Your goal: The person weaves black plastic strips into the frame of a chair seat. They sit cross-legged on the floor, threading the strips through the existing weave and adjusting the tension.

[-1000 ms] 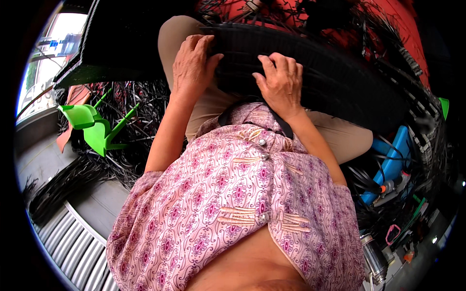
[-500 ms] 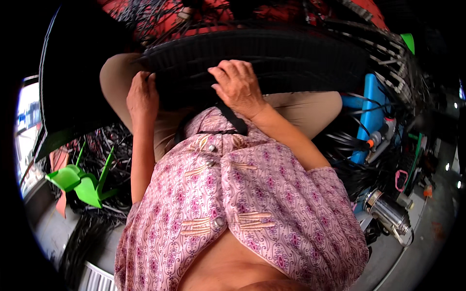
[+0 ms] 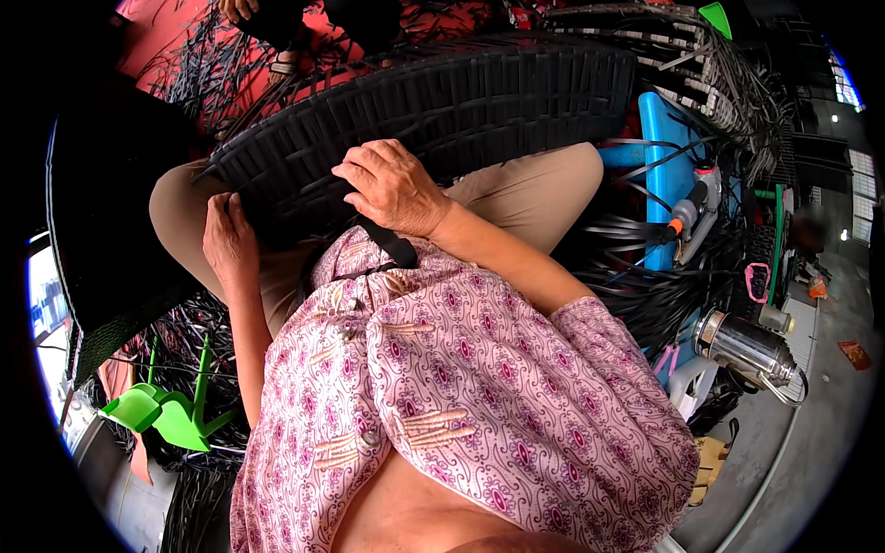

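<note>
A black panel woven from flat strips lies across my bent knees, its curved far edge facing away from me. My left hand is at the panel's near left side, thumb and fingers pinched together against dark material. Whatever those fingertips hold merges with the black behind them. Over the near middle of the weave is my right hand, palm down, with its fingers bent and closed toward the thumb. Any strip in its grip is hidden. A black strap lies just below the right wrist, on my patterned shirt.
Right of my knee stands a blue plastic stool with loose black strips and a grey tool with an orange collar. A metal flask and pink-handled scissors are further right. Green plastic pieces lie left. Another person's hand shows beyond.
The view has turned, so my hands and the panel sit further left in the picture. The weave shows more clearly now. Both hands keep nearly the same pose at the panel.
</note>
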The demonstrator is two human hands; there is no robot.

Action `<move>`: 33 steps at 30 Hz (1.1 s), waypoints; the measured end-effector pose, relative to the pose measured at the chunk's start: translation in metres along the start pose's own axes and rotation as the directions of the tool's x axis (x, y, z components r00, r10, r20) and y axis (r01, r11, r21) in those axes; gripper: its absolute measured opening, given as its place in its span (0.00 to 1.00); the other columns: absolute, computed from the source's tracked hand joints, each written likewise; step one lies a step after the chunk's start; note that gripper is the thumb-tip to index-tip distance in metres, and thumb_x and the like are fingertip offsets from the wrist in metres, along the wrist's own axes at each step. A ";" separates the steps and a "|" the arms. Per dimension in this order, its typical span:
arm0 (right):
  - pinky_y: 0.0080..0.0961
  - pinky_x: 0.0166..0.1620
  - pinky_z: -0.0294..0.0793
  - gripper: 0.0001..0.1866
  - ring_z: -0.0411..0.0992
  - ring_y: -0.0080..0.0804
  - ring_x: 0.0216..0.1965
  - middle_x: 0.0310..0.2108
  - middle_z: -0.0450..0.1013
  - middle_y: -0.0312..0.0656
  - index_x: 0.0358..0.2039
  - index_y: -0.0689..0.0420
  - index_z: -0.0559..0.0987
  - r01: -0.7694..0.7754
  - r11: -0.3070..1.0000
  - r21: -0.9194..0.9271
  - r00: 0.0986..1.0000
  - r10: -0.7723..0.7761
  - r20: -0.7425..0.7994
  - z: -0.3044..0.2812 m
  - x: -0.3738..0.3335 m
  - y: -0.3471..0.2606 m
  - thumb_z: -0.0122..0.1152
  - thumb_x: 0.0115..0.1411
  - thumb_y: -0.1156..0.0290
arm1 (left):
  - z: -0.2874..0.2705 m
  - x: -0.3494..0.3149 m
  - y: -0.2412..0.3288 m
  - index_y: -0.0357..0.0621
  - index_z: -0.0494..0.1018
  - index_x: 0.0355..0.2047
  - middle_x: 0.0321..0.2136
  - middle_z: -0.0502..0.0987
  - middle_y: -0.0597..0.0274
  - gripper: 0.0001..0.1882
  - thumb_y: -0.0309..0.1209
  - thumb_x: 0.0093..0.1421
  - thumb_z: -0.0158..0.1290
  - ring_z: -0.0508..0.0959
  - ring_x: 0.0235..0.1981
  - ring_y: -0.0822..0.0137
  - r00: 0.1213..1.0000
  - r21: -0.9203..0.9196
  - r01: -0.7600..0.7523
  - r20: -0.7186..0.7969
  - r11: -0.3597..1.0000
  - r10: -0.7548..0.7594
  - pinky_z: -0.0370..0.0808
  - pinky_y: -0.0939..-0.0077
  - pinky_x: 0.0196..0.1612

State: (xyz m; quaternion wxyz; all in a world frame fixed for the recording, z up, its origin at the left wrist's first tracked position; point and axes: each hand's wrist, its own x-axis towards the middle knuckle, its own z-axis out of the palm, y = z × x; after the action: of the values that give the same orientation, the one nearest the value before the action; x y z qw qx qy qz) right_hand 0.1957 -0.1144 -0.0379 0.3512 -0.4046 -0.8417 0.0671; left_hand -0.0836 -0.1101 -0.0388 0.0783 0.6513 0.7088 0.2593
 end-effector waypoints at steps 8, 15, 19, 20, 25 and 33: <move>0.37 0.50 0.71 0.13 0.73 0.40 0.44 0.40 0.75 0.40 0.40 0.55 0.81 -0.120 0.992 -0.040 0.971 0.108 -0.214 -0.027 -0.011 0.026 0.66 0.52 0.74 | -0.009 -0.004 -0.001 0.42 0.76 0.43 0.31 0.79 0.52 0.09 0.33 0.69 0.52 0.80 0.31 0.58 0.997 -0.146 0.068 0.029 0.987 -0.064 0.75 0.67 0.39; 0.27 0.49 0.77 0.15 0.78 0.30 0.41 0.42 0.80 0.44 0.49 0.62 0.80 -0.697 0.662 0.275 0.400 0.678 -0.617 -0.121 -0.095 0.150 0.64 0.63 0.71 | -0.007 -0.001 -0.004 0.38 0.78 0.36 0.25 0.79 0.61 0.09 0.32 0.64 0.59 0.75 0.27 0.75 0.978 -0.431 0.198 0.025 0.881 -0.208 0.72 0.79 0.35; 0.30 0.49 0.77 0.23 0.78 0.37 0.42 0.44 0.79 0.50 0.53 0.68 0.77 -0.783 0.606 0.143 0.337 0.605 -0.721 -0.168 -0.149 0.218 0.67 0.60 0.69 | 0.000 0.003 -0.014 0.37 0.78 0.36 0.26 0.77 0.69 0.09 0.31 0.65 0.58 0.72 0.29 0.78 0.979 -0.593 0.183 0.038 0.784 -0.199 0.70 0.82 0.35; 0.31 0.50 0.76 0.25 0.78 0.40 0.43 0.46 0.78 0.52 0.53 0.68 0.76 -0.802 0.593 0.072 0.359 0.575 -0.735 -0.180 -0.156 0.235 0.68 0.58 0.68 | 0.006 0.002 -0.015 0.37 0.78 0.36 0.28 0.75 0.71 0.08 0.31 0.66 0.57 0.71 0.31 0.80 0.976 -0.670 0.178 0.025 0.721 -0.217 0.69 0.83 0.36; 0.46 0.65 0.62 0.33 0.64 0.58 0.63 0.61 0.67 0.61 0.62 0.64 0.69 -0.939 0.323 -0.115 0.327 0.747 -0.578 -0.215 -0.146 0.271 0.56 0.65 0.52 | 0.026 -0.001 -0.011 0.41 0.76 0.38 0.27 0.70 0.76 0.11 0.37 0.69 0.55 0.65 0.29 0.82 0.906 -0.753 0.297 0.028 0.587 -0.422 0.64 0.84 0.34; 0.32 0.67 0.58 0.28 0.64 0.42 0.66 0.63 0.68 0.51 0.61 0.64 0.72 -0.751 0.404 0.523 0.136 0.869 -0.475 -0.221 -0.142 0.303 0.54 0.67 0.58 | 0.038 0.048 -0.006 0.42 0.71 0.30 0.24 0.63 0.78 0.12 0.36 0.68 0.56 0.60 0.27 0.82 0.913 -0.808 0.161 -0.097 0.567 -0.397 0.60 0.84 0.31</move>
State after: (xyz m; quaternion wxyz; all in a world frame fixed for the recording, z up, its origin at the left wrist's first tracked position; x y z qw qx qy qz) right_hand 0.5910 -0.0547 -0.0699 0.5740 -0.7553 -0.2756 0.1554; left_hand -0.0786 -0.0542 -0.0634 0.2986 0.3874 0.6212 0.6123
